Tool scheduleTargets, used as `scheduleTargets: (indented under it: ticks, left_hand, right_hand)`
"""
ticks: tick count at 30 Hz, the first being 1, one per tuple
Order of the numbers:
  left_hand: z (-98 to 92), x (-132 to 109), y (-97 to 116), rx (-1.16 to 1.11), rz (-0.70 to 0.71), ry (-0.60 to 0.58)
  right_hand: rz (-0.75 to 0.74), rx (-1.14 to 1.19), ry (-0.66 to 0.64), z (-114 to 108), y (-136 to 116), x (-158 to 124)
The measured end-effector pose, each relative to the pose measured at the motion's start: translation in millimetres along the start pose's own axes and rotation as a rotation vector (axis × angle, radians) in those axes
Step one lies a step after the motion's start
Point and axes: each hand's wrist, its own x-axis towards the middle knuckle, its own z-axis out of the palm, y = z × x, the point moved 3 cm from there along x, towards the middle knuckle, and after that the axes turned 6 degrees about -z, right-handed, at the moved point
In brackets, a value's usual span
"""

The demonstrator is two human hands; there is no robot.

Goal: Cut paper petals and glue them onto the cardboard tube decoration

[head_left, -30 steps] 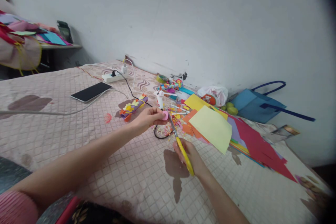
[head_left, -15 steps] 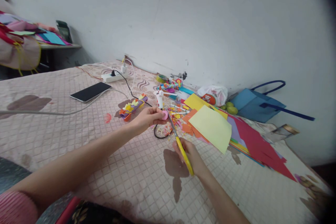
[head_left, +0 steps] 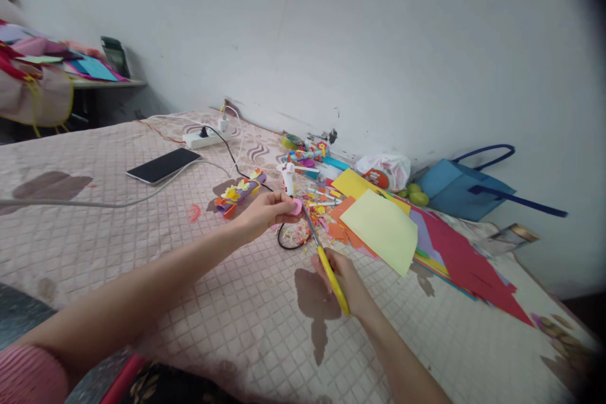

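Between the thumb and fingers of my left hand (head_left: 267,213) is a small pink paper piece (head_left: 297,206). My right hand (head_left: 344,278) is closed round the yellow handles of the scissors (head_left: 330,274). The metal blades point up and left, with their tips right beside the pink paper; whether they touch it I cannot tell. Just behind my left hand stands a white glue gun (head_left: 287,178). A purple paper roll (head_left: 243,192) with yellow flowers and orange trim lies to its left. Colourful paper scraps (head_left: 326,202) are scattered behind the scissors.
A phone (head_left: 163,166) lies on the left, near a white power strip (head_left: 206,137) with cables. Coloured paper sheets (head_left: 383,227) are piled on the right. Behind them are a plastic bag (head_left: 386,172), green round fruit (head_left: 417,196) and a blue bag (head_left: 461,189) against the wall.
Both hands stay almost in place. The pink paper in my left hand has shifted very slightly; the scissors look nearly unchanged.
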Motion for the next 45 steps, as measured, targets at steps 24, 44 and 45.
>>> scheduleTargets:
  ticks: [24, 44, 45]
  left_hand:
    - [-1.5, -0.7, 4.1, 0.017, 0.022, 0.021]
    - [6.6, -4.1, -1.5, 0.106, -0.032, -0.089]
    - [6.0, -3.8, -0.8, 0.099, -0.022, -0.083]
  right_hand:
    - [-0.035, -0.013, 0.050, -0.2, 8.8, 3.3]
    - [0.012, 0.183, -0.066, -0.2, 1.7, 1.2]
    - [-0.016, 0.157, -0.078, -0.8, 0.8, 0.7]
